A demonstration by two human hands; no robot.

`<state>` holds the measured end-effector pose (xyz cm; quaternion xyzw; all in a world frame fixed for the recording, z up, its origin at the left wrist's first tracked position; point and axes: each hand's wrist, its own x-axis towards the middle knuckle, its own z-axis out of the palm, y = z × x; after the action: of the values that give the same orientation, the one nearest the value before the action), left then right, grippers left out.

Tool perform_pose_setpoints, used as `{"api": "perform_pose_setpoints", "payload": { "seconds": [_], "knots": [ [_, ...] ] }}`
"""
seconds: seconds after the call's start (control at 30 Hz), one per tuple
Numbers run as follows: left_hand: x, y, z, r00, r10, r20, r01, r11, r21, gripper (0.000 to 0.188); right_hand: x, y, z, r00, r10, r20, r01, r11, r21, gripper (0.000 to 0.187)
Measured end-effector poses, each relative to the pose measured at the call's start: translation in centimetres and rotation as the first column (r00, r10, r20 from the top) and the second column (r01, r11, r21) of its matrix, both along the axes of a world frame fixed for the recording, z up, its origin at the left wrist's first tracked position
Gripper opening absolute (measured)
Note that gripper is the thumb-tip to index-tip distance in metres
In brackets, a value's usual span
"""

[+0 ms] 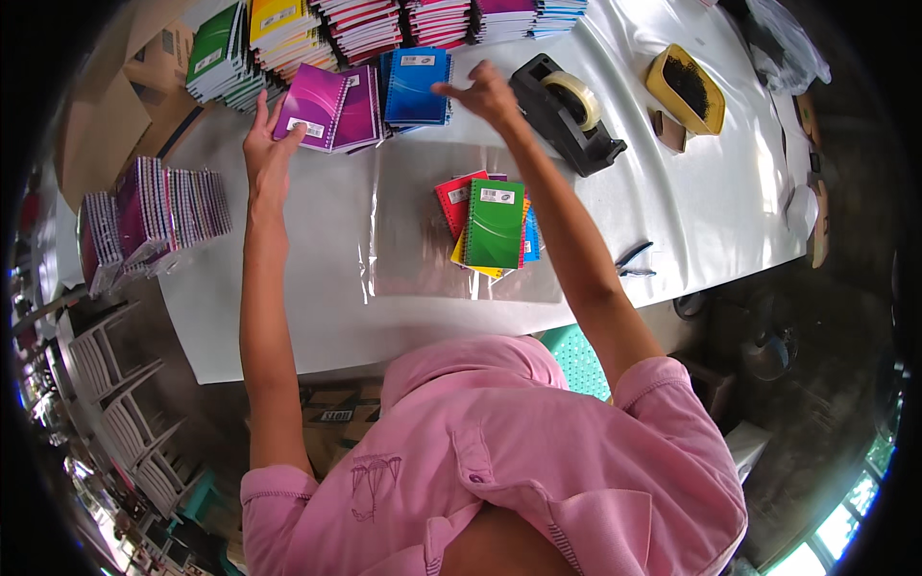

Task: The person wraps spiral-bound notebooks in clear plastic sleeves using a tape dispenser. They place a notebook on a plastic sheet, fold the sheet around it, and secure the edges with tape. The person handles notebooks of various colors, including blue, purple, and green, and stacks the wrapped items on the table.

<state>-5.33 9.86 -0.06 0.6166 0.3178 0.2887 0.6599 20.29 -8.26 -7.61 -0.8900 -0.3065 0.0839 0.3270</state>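
My left hand [268, 152] grips a purple spiral notebook [309, 104] at its left edge, with the thumb over the cover's lower corner. Under its right side lies another purple notebook [363, 104]. My right hand [487, 96] holds nothing; its thumb and fingers are apart, just right of a small stack of blue notebooks [417, 91]. Nearer to me, a loose pile topped by a green notebook [495, 230] has red, yellow and blue ones fanned out beneath. That pile rests on clear plastic film [403, 259].
Tall stacks of yellow [280, 24] and red [357, 24] notebooks line the far edge. Wrapped purple notebooks [158, 216] stand at the left. To the right are a black tape dispenser [567, 125], a yellow tub [687, 86] of dark material and blue-handled cutters [634, 259].
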Motion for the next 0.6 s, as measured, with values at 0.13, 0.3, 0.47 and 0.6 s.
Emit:
{"api": "perform_pose_setpoints", "payload": {
  "seconds": [0.13,0.3,0.47,0.6],
  "knots": [
    [-0.1,-2.2,3.3,0.979,-0.184,0.091,0.175,0.979,0.103,0.081,-1.8,1.5,0.2,0.997,0.076,0.017,-0.075,0.995,-0.064,0.063],
    [-1.0,-4.4,6.9,0.914,-0.396,-0.082,0.404,0.885,0.232,0.080,-1.0,1.2,2.2,0.990,-0.092,0.106,0.104,0.988,-0.115,0.052],
    [-1.6,-4.3,6.8,0.893,-0.440,-0.094,0.449,0.852,0.269,0.080,-2.3,0.9,0.6,0.982,0.055,0.179,-0.048,0.998,-0.043,0.057],
    [-2.2,-4.7,7.1,0.909,-0.393,-0.136,0.416,0.866,0.276,0.080,-1.3,2.3,0.5,0.993,0.099,-0.066,-0.102,0.993,-0.053,0.053]
  ]
}}
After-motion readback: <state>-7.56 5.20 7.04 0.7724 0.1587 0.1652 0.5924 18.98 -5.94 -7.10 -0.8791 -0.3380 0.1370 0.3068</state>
